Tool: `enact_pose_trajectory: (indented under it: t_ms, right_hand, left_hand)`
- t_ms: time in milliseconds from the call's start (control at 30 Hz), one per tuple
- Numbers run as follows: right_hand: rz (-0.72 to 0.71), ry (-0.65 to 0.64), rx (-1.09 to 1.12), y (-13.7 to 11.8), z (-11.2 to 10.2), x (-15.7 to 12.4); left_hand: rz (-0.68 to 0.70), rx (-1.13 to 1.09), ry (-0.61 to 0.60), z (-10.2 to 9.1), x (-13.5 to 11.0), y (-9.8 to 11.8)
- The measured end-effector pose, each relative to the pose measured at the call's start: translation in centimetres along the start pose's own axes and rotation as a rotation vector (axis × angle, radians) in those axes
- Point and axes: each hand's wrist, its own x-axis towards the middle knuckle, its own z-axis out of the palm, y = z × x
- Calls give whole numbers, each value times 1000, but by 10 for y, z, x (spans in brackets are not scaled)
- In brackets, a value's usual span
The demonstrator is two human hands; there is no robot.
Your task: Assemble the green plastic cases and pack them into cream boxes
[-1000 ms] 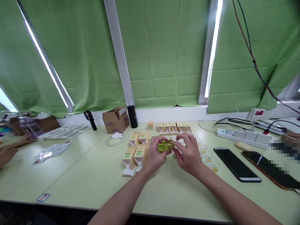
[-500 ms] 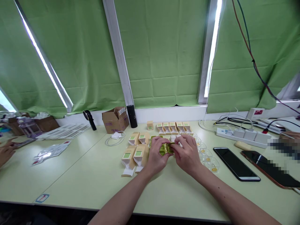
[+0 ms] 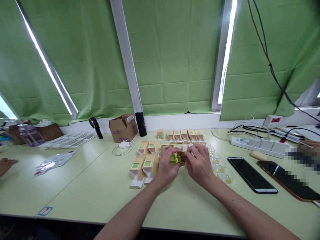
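Both my hands meet over the table around a small shiny green piece (image 3: 173, 159), whose exact kind I cannot make out. My left hand (image 3: 167, 165) grips its left side between thumb and fingers. At its right edge, my right hand (image 3: 199, 163) pinches a darker green part. Open cardboard boxes (image 3: 135, 166) with green labels lie left of my left hand, flaps toward me. Behind my hands runs a row of similar open boxes (image 3: 184, 136). Clear round plastic containers (image 3: 226, 175) with yellow spots sit right of my right hand. More green pieces are partly hidden behind my fingers.
Two phones (image 3: 252, 175) lie at the right, near a white power strip (image 3: 260, 146) with cables. A brown carton (image 3: 123, 128) and a black cylinder (image 3: 140, 124) stand at the back. Another person's hand (image 3: 6, 166) rests at the far left, beyond plastic packets (image 3: 55, 162).
My hands stay almost in place, with only a slight shift of the right fingers on the green piece. The other person's hand at far left has moved lower, away from a flat object.
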Motion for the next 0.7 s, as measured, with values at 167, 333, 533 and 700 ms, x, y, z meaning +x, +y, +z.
enact_pose_trajectory:
  t_ms: [167, 333, 533, 700]
  right_hand:
    - [-4, 26, 3, -1, 0, 1]
    - [-2, 42, 18, -1, -1, 1]
    - [-4, 38, 19, -2, -1, 0]
    - [1, 34, 25, -2, -1, 0]
  left_hand:
    - [-35, -8, 4, 0, 0, 0]
    - [-62, -12, 14, 0, 0, 1]
    - [-74, -6, 18, 0, 0, 1]
    - [-79, 14, 24, 0, 0, 2]
